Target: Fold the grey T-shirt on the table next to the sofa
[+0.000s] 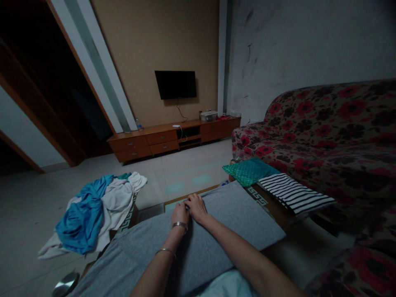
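Observation:
A grey knit garment [244, 218] lies spread across the low table, its far edge running near the table's middle. At that edge my left hand [180, 213] is closed, fingers pinching the fabric; two metal bands circle the wrist and forearm. Right beside it, nearly touching, my right hand [197, 207] has its fingers curled over the same edge. The fingertips are partly hidden, so how much cloth each holds is unclear. Pale cloth [229, 284] shows below the garment, close to my body.
A blue garment [82, 218] and white clothes [119, 200] are heaped at the table's left end. To the right lie a folded green cloth [252, 170] and a striped black-and-white one [295, 192]. A flowered sofa [309, 128] stands right; a round metal object [66, 284] is lower left.

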A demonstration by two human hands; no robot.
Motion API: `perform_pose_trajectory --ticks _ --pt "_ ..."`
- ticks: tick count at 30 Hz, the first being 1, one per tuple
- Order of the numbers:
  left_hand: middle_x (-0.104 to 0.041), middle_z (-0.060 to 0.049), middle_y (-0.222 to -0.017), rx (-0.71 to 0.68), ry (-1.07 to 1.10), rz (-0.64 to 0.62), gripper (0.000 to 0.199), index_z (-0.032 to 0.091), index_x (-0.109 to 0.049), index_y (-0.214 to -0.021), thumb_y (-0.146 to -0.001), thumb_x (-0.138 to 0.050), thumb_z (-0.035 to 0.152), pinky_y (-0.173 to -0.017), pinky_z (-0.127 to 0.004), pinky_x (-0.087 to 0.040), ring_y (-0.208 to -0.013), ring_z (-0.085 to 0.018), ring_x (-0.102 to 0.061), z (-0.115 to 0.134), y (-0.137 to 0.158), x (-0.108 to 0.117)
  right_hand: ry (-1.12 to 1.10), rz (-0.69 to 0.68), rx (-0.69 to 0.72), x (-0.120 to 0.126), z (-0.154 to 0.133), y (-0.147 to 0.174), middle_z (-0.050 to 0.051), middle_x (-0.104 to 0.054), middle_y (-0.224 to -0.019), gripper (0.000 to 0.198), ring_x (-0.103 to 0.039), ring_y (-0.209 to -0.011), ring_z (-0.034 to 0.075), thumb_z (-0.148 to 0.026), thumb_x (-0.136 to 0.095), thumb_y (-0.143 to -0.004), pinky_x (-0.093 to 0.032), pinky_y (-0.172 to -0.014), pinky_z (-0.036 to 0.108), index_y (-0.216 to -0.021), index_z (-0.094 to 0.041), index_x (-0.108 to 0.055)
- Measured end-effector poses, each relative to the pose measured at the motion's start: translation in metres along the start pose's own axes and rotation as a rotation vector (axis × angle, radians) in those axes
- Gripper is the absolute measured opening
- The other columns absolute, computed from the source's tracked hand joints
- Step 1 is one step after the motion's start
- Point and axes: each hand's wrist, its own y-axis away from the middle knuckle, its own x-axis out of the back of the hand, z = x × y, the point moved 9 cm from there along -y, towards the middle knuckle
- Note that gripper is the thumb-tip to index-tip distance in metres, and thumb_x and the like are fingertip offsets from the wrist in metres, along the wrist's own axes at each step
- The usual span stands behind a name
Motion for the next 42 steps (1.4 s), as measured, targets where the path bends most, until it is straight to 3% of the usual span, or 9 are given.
perform_pose_trajectory --ticks 7,12,16,20,23,29,35,42 --pt "-0.054 -0.017 -0.116 -0.112 0.061 0.143 0.054 0.007 -0.038 -0.134 -0.092 -0.04 0.04 -0.093 -0.035 -0.042 -0.109 -0.024 -0.051 0.001 0.017 -0.005 -0.072 -0.004 0.101 0.007 0.007 0.007 0.004 -0.06 -0.118 0.027 -0.047 -0.113 0.016 -0.022 -0.049 -0.092 -0.034 -0.098 0.032 -0.116 -0.024 -0.06" --pt "-0.046 -0.017 -0.136 -0.202 0.07 0.178 0.057 0.01 -0.037 -0.137 -0.091 -0.04 0.042 -0.099 -0.04 -0.038 -0.125 -0.026 -0.043 0.0 0.018 -0.018 -0.058 0.066 0.108 0.027 0.043 0.036 0.008 -0.054 -0.13 0.034 -0.042 -0.124 0.018 -0.02 -0.048 -0.09 -0.03 -0.106 0.035 -0.123 -0.018 -0.056" --pt "-0.033 -0.014 -0.148 -0.329 -0.085 0.097 0.061 0.011 -0.04 -0.138 -0.09 -0.04 0.048 -0.11 -0.043 -0.027 -0.139 -0.026 -0.026 0.016 0.023 -0.026 0.006 -0.042 -0.083 0.023 0.11 0.047 0.011 -0.048 -0.138 0.042 -0.037 -0.131 0.02 -0.029 -0.047 -0.091 -0.027 -0.109 0.038 -0.13 -0.015 -0.051" --pt "-0.028 -0.014 -0.151 -0.293 -0.196 0.067 0.064 0.012 -0.04 -0.14 -0.09 -0.038 0.053 -0.111 -0.045 -0.024 -0.14 -0.027 -0.022 0.022 0.025 -0.024 0.076 -0.094 -0.271 0.029 0.172 0.043 0.011 -0.043 -0.143 0.046 -0.032 -0.136 0.019 -0.032 -0.041 -0.093 -0.024 -0.111 0.038 -0.136 -0.015 -0.045" --pt "-0.027 -0.013 -0.151 -0.28 -0.228 0.052 0.064 0.013 -0.04 -0.14 -0.09 -0.037 0.052 -0.111 -0.045 -0.023 -0.141 -0.027 -0.021 0.024 0.025 -0.022 0.092 -0.081 -0.311 0.038 0.195 0.039 0.011 -0.046 -0.141 0.045 -0.033 -0.135 0.019 -0.03 -0.037 -0.094 -0.023 -0.111 0.037 -0.135 -0.015 -0.047" --pt "-0.025 -0.012 -0.152 -0.271 -0.239 0.041 0.065 0.014 -0.037 -0.142 -0.091 -0.034 0.053 -0.111 -0.043 -0.024 -0.141 -0.027 -0.021 0.022 0.029 -0.02 0.116 -0.043 -0.344 0.056 0.21 0.048 0.013 -0.048 -0.139 0.044 -0.037 -0.132 0.018 -0.024 -0.035 -0.093 -0.024 -0.11 0.035 -0.132 -0.011 -0.05" --pt "-0.024 -0.012 -0.152 -0.287 -0.177 0.056 0.061 0.016 -0.038 -0.142 -0.091 -0.039 0.05 -0.11 -0.045 -0.024 -0.141 -0.027 -0.02 0.022 0.031 -0.019 0.204 0.015 -0.4 0.09 0.22 0.096 0.016 -0.051 -0.134 0.043 -0.043 -0.126 0.02 -0.018 -0.032 -0.092 -0.028 -0.108 0.034 -0.127 -0.007 -0.054" --pt "-0.025 -0.015 -0.152 -0.283 -0.007 0.019 0.062 0.017 -0.039 -0.14 -0.088 -0.043 0.051 -0.112 -0.047 -0.019 -0.141 -0.028 -0.018 0.018 0.046 -0.017 0.487 0.048 -0.626 0.128 0.221 0.207 0.019 -0.057 -0.116 0.04 -0.054 -0.107 0.028 -0.032 -0.041 -0.091 -0.042 -0.088 0.038 -0.12 -0.013 -0.059"
